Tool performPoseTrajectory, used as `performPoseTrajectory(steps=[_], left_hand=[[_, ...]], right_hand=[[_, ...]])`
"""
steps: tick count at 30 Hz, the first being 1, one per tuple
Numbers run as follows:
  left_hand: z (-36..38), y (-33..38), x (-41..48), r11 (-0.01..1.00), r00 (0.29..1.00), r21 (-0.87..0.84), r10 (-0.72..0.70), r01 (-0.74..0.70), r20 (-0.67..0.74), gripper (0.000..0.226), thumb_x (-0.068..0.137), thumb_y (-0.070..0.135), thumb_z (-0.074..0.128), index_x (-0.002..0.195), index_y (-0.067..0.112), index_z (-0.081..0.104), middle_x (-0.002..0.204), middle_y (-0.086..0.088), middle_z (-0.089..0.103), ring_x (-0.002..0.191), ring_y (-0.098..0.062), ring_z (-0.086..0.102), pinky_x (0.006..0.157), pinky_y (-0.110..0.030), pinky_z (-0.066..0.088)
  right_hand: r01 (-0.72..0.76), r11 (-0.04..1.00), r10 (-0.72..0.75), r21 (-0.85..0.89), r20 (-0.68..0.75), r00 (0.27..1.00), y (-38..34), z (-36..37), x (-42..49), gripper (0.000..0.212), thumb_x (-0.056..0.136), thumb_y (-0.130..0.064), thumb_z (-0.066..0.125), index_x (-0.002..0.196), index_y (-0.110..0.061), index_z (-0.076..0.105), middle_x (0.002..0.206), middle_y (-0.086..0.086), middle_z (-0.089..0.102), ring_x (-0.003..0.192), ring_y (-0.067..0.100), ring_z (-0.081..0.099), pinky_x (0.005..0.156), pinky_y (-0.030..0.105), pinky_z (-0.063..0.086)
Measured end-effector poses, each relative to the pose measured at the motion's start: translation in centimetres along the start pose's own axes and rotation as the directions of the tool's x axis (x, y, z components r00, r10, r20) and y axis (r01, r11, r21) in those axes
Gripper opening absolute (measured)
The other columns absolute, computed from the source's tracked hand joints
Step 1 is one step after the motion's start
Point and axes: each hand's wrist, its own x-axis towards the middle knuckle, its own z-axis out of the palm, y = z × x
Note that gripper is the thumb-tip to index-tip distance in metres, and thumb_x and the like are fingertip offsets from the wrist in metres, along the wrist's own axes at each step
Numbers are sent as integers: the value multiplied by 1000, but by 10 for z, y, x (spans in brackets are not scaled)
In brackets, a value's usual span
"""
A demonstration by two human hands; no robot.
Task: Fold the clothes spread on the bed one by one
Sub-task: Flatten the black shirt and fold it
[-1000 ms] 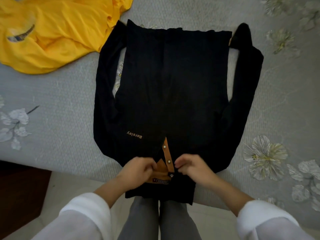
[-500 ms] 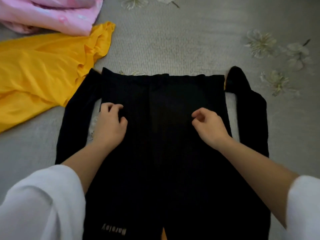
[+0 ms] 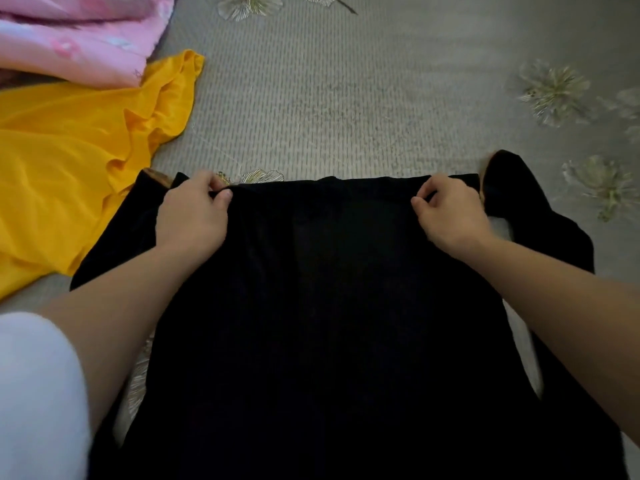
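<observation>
Sleeves of white fabric show at the lower left of the frame, and your bare forearms run up from there over the black garment (image 3: 332, 306), which fills the lower centre and lies flat on the grey flowered bed cover (image 3: 346, 98).

Your left hand (image 3: 192, 216) pinches the far hem near its left corner, thumb and fingertips closed on the cloth; your right hand (image 3: 450, 216) does the same near the right corner. Keep both pinches level and take the same depth of fabric on each side, so the edge stays straight when you lift it. Draw the hem toward you in one even pull, I'd judge, and lay it down square on the near part instead of dropping it. Watch the two sleeves: they trail outside the body on either side and may drag or bunch if they catch.

Dark and faintly ribbed, the garment looks soft and limp. A tan lining shows at the cuffs by the far corners.

Beyond, at the upper left, a yellow garment (image 3: 76, 161) lies rumpled, not yet folded, just touching the black sleeve, with pink cloth (image 3: 76, 46) above it.
</observation>
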Motion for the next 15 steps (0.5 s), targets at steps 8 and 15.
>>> performPoseTrajectory(steps=[8, 15], left_hand=[[3, 0, 0, 992, 995, -124, -23, 11, -96, 32, 98, 25, 48, 127, 11, 51, 125, -12, 59, 117, -29, 52, 94, -37, 39], [36, 31, -117, 945, 936, 83, 297, -317, 189, 63, 97, 49, 24, 153, 25, 7, 160, -14, -6, 146, -24, -15, 115, -42, -12]], right_hand=[[74, 997, -76, -15, -105, 992, 6, 3, 2, 13, 99, -25, 45, 103, -14, 50, 90, -1, 55, 87, 20, 52, 66, 30, 34], [0, 1000, -7, -17, -429, 903, 47, -25, -46, 42, 89, -30, 54, 127, -13, 47, 128, 9, 47, 122, 29, 38, 96, 43, 28]])
